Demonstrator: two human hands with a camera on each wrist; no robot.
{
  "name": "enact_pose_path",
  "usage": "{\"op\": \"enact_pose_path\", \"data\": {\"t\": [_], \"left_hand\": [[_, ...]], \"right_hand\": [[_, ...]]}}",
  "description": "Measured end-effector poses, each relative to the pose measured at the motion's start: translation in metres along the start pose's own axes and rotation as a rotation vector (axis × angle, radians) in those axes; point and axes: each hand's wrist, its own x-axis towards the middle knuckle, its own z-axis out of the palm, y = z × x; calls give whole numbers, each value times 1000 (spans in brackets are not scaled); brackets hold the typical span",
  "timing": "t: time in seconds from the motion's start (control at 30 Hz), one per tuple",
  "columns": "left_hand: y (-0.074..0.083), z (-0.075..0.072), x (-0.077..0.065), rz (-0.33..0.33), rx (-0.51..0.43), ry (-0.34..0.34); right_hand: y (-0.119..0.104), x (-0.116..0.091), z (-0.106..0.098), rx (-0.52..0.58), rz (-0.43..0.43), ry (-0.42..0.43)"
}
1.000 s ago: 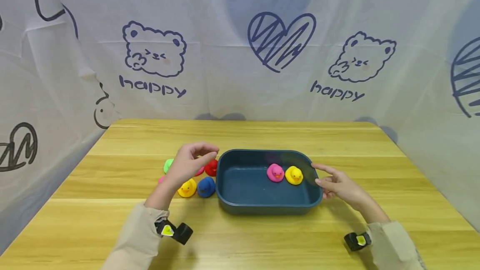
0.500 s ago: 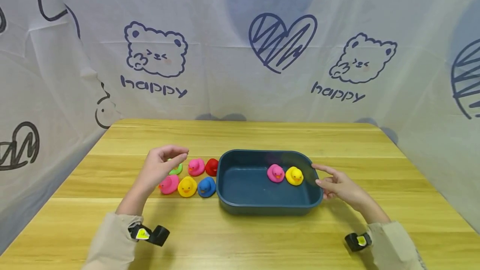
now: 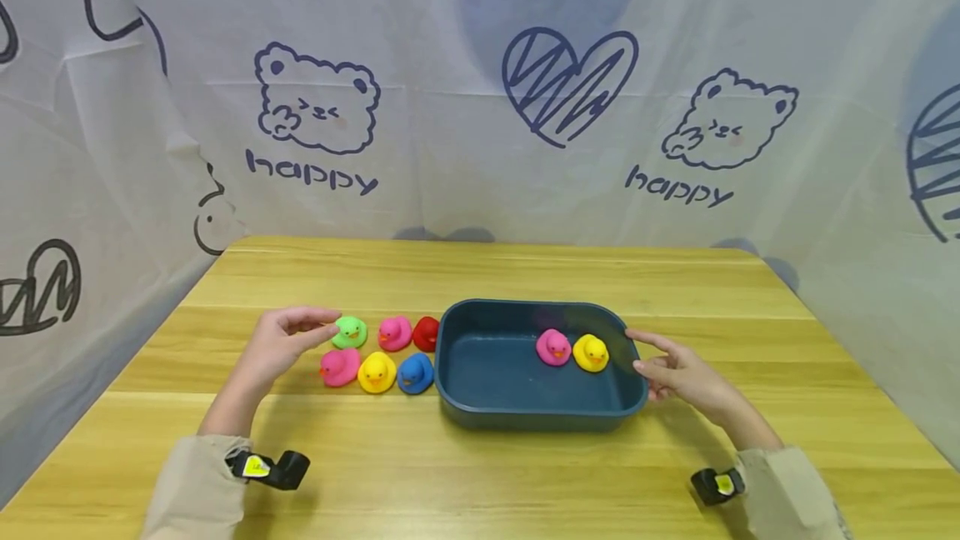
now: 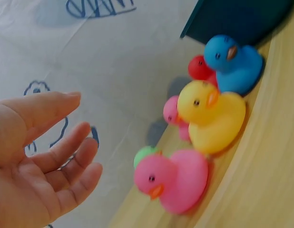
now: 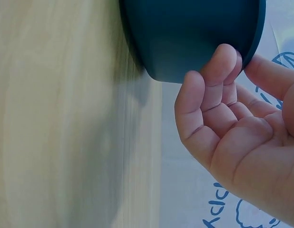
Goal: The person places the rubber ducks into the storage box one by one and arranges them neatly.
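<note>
In the head view my left hand (image 3: 281, 344) hovers at the left end of a group of rubber ducks, its fingertips close beside the green duck (image 3: 351, 332). Thumb and fingers are apart with nothing between them; the left wrist view confirms this. Nearest in front is a pink duck (image 4: 185, 183), then a yellow duck (image 4: 218, 126) and a blue duck (image 4: 235, 66). My right hand (image 3: 697, 382) holds the right end of a dark blue plastic tub (image 3: 525, 420), thumb at the rim and fingers bent against the outer wall (image 5: 194, 33).
Inside the tub sit a pink duck (image 3: 554, 348) and a yellow duck (image 3: 591, 354). A second pink duck (image 3: 395, 334) and a red duck (image 3: 426, 334) form the back row left of the tub. A patterned white cloth (image 3: 435, 148) hangs behind the wooden table (image 3: 480, 490).
My left hand has moved left and slightly down, from beside the tub's left rim to the green duck, uncovering the other ducks. The right hand stays at the tub.
</note>
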Motion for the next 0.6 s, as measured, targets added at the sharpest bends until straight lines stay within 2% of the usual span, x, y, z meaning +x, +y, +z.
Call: {"op": "enact_pose_path", "data": {"t": [0.23, 0.6], "left_hand": [[-11, -9, 0, -47, -7, -47], [-27, -7, 1, -136, -28, -174]], "right_hand": [[-1, -2, 0, 13, 2, -11], [0, -1, -1, -1, 10, -13]]}}
